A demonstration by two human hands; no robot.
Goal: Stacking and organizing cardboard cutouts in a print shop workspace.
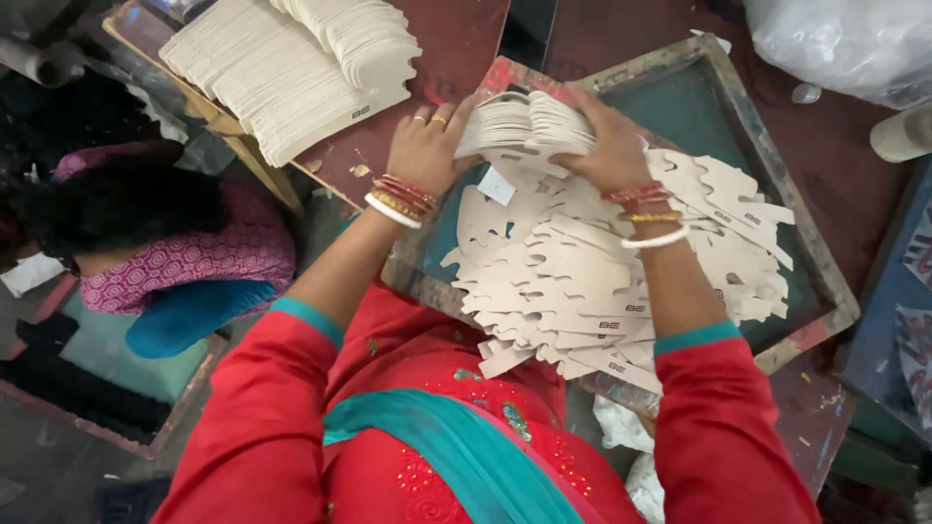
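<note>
— Gripping that stack of cardboard cutouts (524,126): both the left hand (424,146) and right hand (614,146)?
— Yes, fingers closed around its ends, above the framed screen (767,175). Squeezed unevenly, it might fan out onto the loose cutouts (563,281).

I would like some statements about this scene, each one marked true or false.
1. Both hands grip one stack of cream cutouts. True.
2. The left hand wears no rings. False: rings show on two fingers.
3. Loose cutouts lie spread on a framed screen. True.
4. The right hand rests on the neat pile at the upper left. False: it is on the gripped stack.
5. A white bangle circles the left wrist. True.
</note>
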